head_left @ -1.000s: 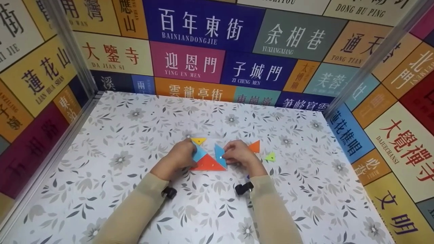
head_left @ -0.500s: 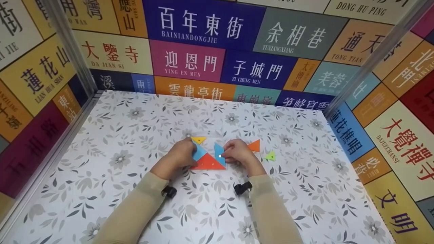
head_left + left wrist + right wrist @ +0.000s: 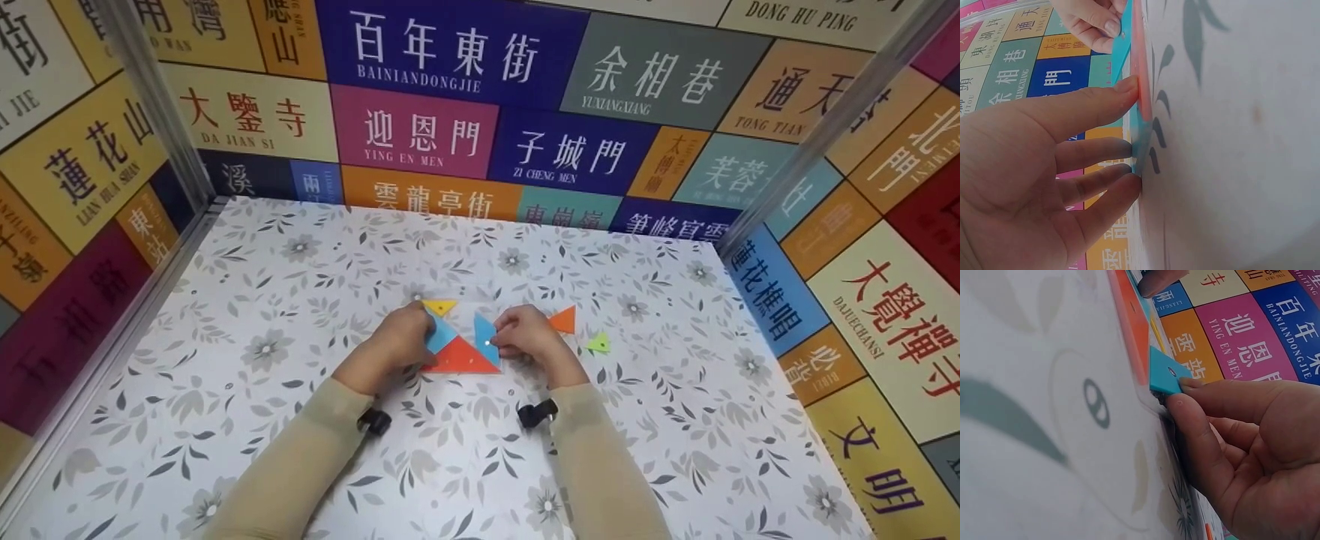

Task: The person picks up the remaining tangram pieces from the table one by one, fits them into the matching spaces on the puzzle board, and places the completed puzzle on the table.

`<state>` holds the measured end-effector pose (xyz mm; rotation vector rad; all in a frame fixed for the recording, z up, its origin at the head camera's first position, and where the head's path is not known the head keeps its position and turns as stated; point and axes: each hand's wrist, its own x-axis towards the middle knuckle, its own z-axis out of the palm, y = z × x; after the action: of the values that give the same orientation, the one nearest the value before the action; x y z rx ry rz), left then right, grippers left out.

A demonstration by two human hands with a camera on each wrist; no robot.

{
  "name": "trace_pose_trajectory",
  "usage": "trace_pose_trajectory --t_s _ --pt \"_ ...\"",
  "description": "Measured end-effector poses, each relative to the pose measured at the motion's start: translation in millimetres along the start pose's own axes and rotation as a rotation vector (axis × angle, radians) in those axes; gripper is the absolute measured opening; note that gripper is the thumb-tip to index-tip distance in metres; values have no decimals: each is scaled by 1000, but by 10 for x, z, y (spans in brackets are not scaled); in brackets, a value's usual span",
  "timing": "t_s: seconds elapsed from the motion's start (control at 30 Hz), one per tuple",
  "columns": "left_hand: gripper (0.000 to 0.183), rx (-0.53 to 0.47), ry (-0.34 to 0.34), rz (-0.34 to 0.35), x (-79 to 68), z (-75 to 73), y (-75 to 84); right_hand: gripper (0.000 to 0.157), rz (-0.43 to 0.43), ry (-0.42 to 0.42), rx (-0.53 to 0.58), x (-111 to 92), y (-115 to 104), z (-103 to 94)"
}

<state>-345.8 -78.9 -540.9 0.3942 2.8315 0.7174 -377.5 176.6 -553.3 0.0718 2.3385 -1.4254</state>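
Note:
Flat coloured tangram pieces lie between my hands at the middle of the table. My right hand [image 3: 529, 337] pinches a blue tangram piece [image 3: 1163, 371] between thumb and forefinger; it is tilted beside the red triangle [image 3: 465, 358]. In the head view my left hand [image 3: 397, 337] rests at the left of the red triangle and a light-blue piece [image 3: 444, 330], covering part of both. The left wrist view has its thumb on the red triangle and its fairly straight fingertips along the light-blue piece. A small yellow triangle [image 3: 441, 307] lies just beyond that hand.
Right of my right hand lie an orange triangle [image 3: 565, 321], partly hidden, and a small green triangle [image 3: 599, 343]. The table [image 3: 337, 472] has a grey floral cover. Panels with printed characters [image 3: 416, 131] enclose its back and sides.
Both hands stay almost in place, and the blue piece in my right hand shifts barely if at all. A purple bit seen by the right wrist one second ago is out of sight.

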Motion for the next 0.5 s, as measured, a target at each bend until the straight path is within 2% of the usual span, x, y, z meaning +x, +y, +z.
trace_pose_trajectory --t_s 0.13,0.5 --pt "54 -3 17 25 1 7 -9 21 -12 -12 2 -1 4 -14" --pt "52 -22 10 -3 -7 9 1 18 25 -3 -83 -9 -27 -25"
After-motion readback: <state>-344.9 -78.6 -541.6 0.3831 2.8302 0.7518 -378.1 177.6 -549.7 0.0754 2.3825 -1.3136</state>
